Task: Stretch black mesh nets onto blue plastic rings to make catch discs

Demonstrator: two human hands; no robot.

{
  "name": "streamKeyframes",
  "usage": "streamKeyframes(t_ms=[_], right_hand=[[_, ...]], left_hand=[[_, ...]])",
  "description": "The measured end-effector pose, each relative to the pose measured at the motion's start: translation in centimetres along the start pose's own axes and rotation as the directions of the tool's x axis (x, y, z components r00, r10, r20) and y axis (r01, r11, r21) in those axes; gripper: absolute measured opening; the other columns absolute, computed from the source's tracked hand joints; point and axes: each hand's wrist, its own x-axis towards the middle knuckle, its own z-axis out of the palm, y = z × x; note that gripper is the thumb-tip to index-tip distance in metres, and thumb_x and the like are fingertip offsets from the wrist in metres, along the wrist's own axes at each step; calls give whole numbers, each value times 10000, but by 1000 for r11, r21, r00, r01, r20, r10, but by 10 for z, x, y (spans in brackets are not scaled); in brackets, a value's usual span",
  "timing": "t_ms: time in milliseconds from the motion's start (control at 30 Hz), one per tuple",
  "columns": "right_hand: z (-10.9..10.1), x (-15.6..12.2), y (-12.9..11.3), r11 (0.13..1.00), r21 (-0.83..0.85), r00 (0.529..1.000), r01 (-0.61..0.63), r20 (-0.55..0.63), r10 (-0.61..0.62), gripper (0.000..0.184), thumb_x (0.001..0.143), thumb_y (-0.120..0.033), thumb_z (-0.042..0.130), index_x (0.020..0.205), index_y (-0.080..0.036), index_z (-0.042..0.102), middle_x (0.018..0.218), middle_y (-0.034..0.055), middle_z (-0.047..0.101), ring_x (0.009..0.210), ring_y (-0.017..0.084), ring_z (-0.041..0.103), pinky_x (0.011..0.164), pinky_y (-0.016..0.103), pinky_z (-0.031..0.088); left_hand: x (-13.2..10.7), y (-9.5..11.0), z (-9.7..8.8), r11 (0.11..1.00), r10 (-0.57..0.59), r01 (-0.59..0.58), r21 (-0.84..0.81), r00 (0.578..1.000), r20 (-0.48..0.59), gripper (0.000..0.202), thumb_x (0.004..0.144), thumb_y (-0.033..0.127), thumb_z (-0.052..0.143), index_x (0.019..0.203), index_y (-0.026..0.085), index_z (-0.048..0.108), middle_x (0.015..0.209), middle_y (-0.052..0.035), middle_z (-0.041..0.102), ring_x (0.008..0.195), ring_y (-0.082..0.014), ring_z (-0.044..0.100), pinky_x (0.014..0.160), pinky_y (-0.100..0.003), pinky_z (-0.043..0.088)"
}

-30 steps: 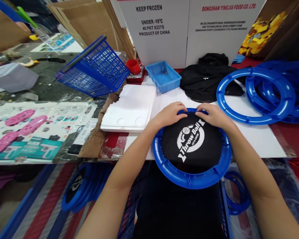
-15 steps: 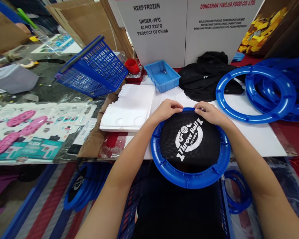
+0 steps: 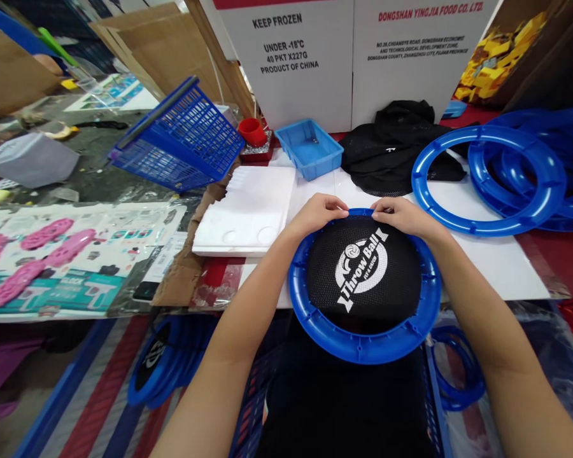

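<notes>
A blue plastic ring rests partly over the table's front edge, tilted toward me. Black mesh fabric with a white "Throw Ball" print lies inside it; along the bottom, the fabric's edge stands apart from the ring. At the far rim, my left hand pinches the mesh and ring edge between thumb and fingers. Just right of it, my right hand pinches the same far rim. Whatever lies under the fingertips is too small to make out.
Behind are a light blue tray, a pile of black mesh and more blue rings. Left stand a white foam block and a tilted blue basket. Finished-looking mesh discs hang below the table at left.
Both hands keep their pinch at the far rim, with hardly any shift. The view has moved slightly; the ring and mesh look the same.
</notes>
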Motion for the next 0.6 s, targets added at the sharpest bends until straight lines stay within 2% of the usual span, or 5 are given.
streamKeyframes(t_ms=[200, 433, 533, 600], right_hand=[[0, 1, 3, 997, 74, 999, -39, 4, 39, 265, 895, -471, 723, 922, -220, 807, 964, 41, 802, 902, 259, 702, 840, 394, 554], [6, 0, -8, 992, -126, 996, -23, -92, 11, 155, 891, -325, 686, 867, -210, 787, 972, 70, 795, 896, 258, 704, 867, 406, 539], [6, 0, -9, 988, -154, 996, -14, -88, 1, 138, 886, -304, 682, 845, -214, 779, 984, 69, 791, 898, 259, 704, 862, 403, 534], [4, -1, -8, 990, -142, 997, -25, -71, 15, 144, 889, -320, 684, 859, -215, 779, 988, 69, 791, 892, 263, 705, 854, 406, 531]], left_hand=[[-2, -2, 4, 998, 20, -18, 54, 1000, -20, 248, 837, 366, 799, 956, 152, 837, 855, -64, 785, 802, -194, 681, 781, -345, 511], [-1, -1, 9, 989, 62, -53, 140, 996, -61, 220, 840, 342, 785, 949, 157, 829, 812, -54, 766, 758, -179, 650, 741, -334, 484], [0, -1, 11, 976, 86, -67, 207, 993, -83, 195, 849, 333, 782, 941, 168, 831, 817, -50, 767, 768, -182, 652, 769, -345, 497], [0, -1, 10, 975, 96, -81, 205, 993, -61, 192, 858, 325, 775, 955, 168, 830, 827, -52, 773, 780, -187, 665, 804, -354, 515]])
